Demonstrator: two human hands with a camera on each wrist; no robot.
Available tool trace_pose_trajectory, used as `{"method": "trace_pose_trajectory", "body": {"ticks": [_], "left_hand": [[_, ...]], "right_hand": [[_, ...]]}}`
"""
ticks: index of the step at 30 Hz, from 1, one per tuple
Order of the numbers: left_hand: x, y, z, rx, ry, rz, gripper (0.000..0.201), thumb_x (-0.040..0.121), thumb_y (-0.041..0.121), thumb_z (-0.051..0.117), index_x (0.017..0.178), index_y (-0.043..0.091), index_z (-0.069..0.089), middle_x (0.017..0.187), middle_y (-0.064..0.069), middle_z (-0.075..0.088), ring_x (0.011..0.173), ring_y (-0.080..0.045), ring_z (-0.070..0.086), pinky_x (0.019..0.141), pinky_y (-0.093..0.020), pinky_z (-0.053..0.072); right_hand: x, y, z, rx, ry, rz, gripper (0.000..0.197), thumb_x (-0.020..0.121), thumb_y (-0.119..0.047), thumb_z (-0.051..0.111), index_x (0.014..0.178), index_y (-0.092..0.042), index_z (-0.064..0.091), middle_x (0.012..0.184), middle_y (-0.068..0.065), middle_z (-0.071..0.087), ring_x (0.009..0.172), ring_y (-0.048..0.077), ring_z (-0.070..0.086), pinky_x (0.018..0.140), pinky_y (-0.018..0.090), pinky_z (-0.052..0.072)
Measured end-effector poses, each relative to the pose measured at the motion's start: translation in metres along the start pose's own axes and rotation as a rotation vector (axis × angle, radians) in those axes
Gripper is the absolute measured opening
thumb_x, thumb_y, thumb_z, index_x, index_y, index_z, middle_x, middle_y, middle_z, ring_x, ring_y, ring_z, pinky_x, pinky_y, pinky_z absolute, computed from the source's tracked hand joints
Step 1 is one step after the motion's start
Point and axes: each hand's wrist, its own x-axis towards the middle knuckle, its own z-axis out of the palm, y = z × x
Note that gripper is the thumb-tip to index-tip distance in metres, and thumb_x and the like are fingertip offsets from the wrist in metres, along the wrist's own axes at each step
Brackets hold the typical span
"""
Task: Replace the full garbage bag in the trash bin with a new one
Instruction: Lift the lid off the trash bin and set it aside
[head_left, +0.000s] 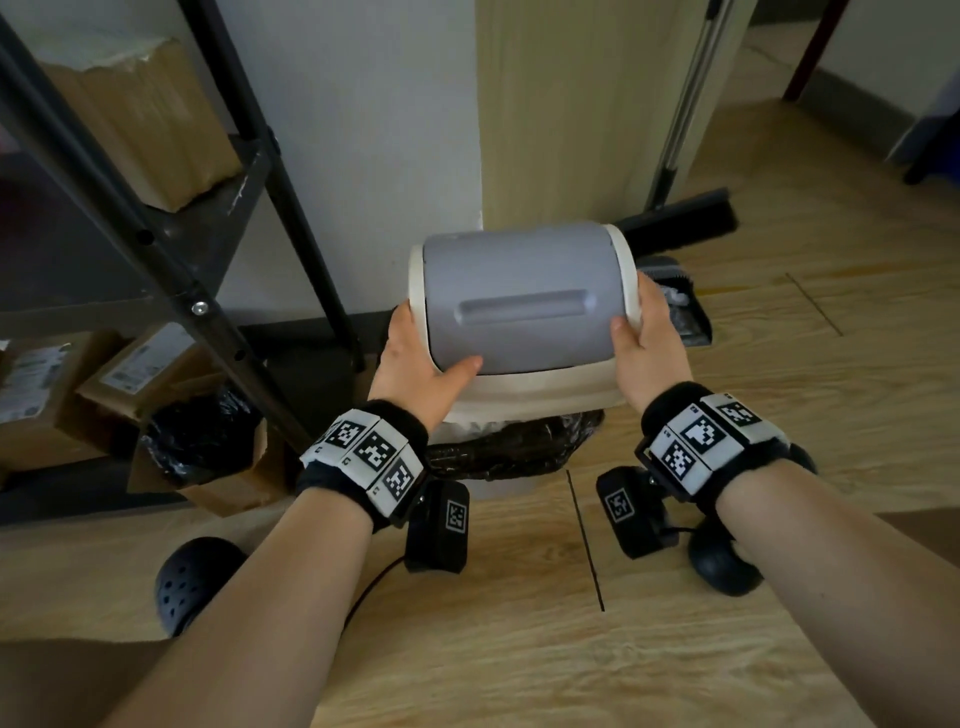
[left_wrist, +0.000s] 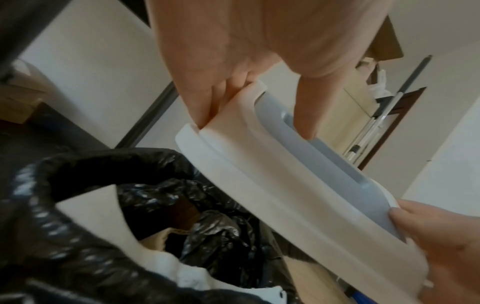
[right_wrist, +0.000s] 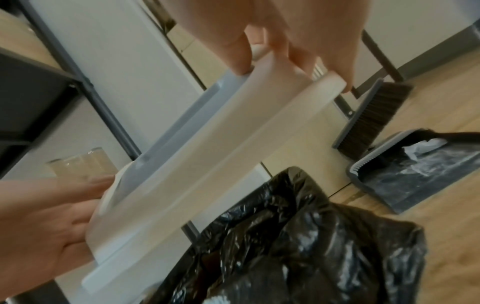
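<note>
Bin lid (head_left: 524, 306), cream frame with a grey flap, is held just above the black garbage bag (head_left: 514, 441) on a light wood floor (head_left: 519, 649) by a white wall. Left hand (head_left: 415, 364) and right hand (head_left: 647, 343) each grip a side, fingers curled under the rim, thumbs on top. Metal shelf (head_left: 171, 260) with boxes at 9 o'clock, broom (head_left: 680, 218) and dustpan (head_left: 680, 306) at 2.

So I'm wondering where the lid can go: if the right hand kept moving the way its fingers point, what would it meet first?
Probably the broom head on the floor just beyond the right hand, which grips the bin lid; depth is unclear.
</note>
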Motion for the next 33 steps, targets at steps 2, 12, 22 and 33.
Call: {"method": "trace_pose_trajectory", "body": {"ticks": [2,12,22,33], "left_hand": [[-0.004,0.016,0.008,-0.007,-0.018,0.013,0.07,0.078,0.023,0.071,0.134,0.01,0.032,0.108,0.004,0.042,0.105,-0.015,0.048,0.085,-0.023,0.037],[-0.051,0.086,0.086,0.093,-0.333,0.079,0.086,0.073,0.032,0.075,0.139,0.011,0.024,0.134,-0.009,0.049,0.121,-0.027,0.051,0.101,-0.033,0.043],[-0.064,0.056,0.208,0.3,-0.526,-0.078,0.081,0.064,0.029,0.081,0.128,0.006,0.039,0.125,-0.01,0.046,0.113,-0.022,0.045,0.088,-0.029,0.04],[-0.028,-0.007,0.275,0.383,-0.781,-0.244,0.081,0.07,0.025,0.079,0.138,0.011,0.036,0.137,-0.01,0.049,0.123,-0.028,0.05,0.102,-0.041,0.043]], "right_hand": [[-0.008,0.002,-0.021,-0.008,0.041,0.033,0.049,0.097,-0.011,0.038,0.145,-0.018,0.029,0.134,0.009,0.05,0.122,0.026,0.049,0.098,0.029,0.034],[-0.04,0.065,-0.135,-0.047,0.267,0.322,0.036,0.09,0.0,0.036,0.125,-0.004,0.043,0.099,0.01,0.053,0.097,0.029,0.054,0.077,0.034,0.038],[-0.036,0.187,-0.142,-0.116,0.196,0.656,0.038,0.091,0.002,0.035,0.129,-0.003,0.044,0.125,0.024,0.054,0.115,0.038,0.052,0.08,0.035,0.037],[-0.004,0.262,-0.095,-0.124,0.146,0.808,0.04,0.09,0.002,0.039,0.127,-0.008,0.05,0.126,0.017,0.057,0.116,0.033,0.053,0.087,0.031,0.04]]}}
